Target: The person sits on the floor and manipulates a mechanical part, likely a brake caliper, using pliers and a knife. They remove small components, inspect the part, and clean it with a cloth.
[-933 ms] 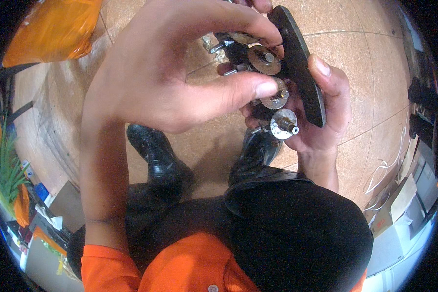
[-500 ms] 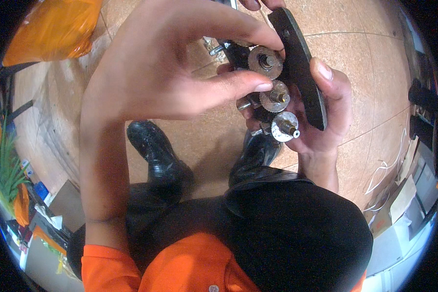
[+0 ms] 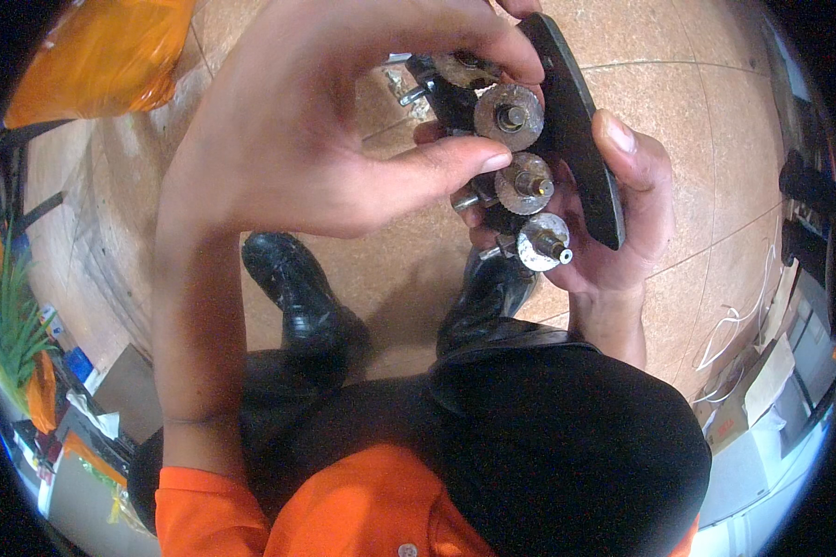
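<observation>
Above the floor, my right hand holds a black bar. My left hand brackets a metal wheel between thumb and forefinger; pinch unclear.

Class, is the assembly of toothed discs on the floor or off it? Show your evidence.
Off it: the right hand holds the assembly, which partly hides the right boot on the floor beyond.

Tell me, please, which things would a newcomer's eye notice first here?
Probably the row of round metal discs first, near the top centre, beside a long dark bar. The right hand holds this piece from the right, while the left hand arches in from the left. Then two bright orange areas: the shirt below and plastic at upper left.
</observation>
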Demonstrator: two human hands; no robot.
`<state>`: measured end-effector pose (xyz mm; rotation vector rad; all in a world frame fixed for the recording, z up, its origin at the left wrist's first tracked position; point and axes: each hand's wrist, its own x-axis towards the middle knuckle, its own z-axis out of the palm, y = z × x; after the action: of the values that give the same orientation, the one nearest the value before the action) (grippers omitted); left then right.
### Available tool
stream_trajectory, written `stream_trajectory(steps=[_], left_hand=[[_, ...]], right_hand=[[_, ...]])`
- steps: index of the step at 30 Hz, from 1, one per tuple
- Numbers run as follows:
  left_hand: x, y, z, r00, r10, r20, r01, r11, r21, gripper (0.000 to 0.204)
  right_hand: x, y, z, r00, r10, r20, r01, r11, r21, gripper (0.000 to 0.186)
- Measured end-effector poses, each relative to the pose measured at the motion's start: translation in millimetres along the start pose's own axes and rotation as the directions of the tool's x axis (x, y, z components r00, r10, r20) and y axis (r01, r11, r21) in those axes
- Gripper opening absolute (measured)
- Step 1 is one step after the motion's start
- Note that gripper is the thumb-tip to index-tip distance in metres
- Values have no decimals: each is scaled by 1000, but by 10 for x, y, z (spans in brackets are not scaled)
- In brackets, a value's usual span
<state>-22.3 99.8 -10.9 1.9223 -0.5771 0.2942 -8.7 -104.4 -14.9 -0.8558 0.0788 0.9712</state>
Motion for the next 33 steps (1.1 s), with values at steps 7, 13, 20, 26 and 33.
stream_trajectory(steps=[7, 13, 20, 26, 33], left_hand=[[18, -96, -71, 993, 114, 26, -110, 985, -131, 35], [-18, -166, -55, 990, 140, 6, -138, 977, -160, 37], [-61, -236, -88, 984, 157, 79, -149, 984, -102, 40], [42, 57, -151, 966, 209, 151, -229, 965, 125, 39], [37, 46, -114, 972, 180, 150, -207, 961, 185, 35]], right_hand=[[32, -18, -1, 1000, -13, -20, 11, 995, -97, 70], [27, 4, 36, 998, -5, -69, 0, 997, -74, 73], [21, -19, 16, 998, -2, -64, -6, 992, -127, 72], [13, -31, 22, 998, 35, -43, -40, 992, -121, 71], [19, -20, 11, 999, 29, -34, -32, 994, -100, 71]])
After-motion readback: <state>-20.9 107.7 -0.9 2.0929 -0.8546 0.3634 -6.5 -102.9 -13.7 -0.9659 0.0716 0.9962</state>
